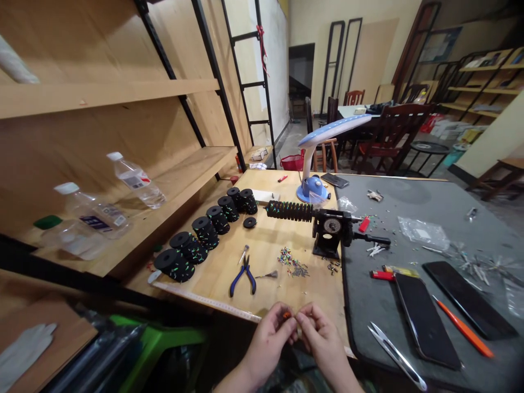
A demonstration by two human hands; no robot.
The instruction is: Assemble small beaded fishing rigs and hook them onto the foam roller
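At the table's front edge my left hand is closed, with a small orange piece showing between its curled fingers. My right hand meets it in a pinch, thumb and fingertips together; what lies between them is too small to make out. Ahead of the hands are blue-handled pliers, a small brush-like tool, a pile of multicoloured beads and small grey metal pieces. Behind these, a black hand-cranked device carries a rod of stacked black discs with coloured bits.
Several black foam spools line the table's left side, beside a shelf with plastic bottles. A blue lamp stands at the back. On the grey mat lie phones, thread snips, an orange-handled tool and a red lighter.
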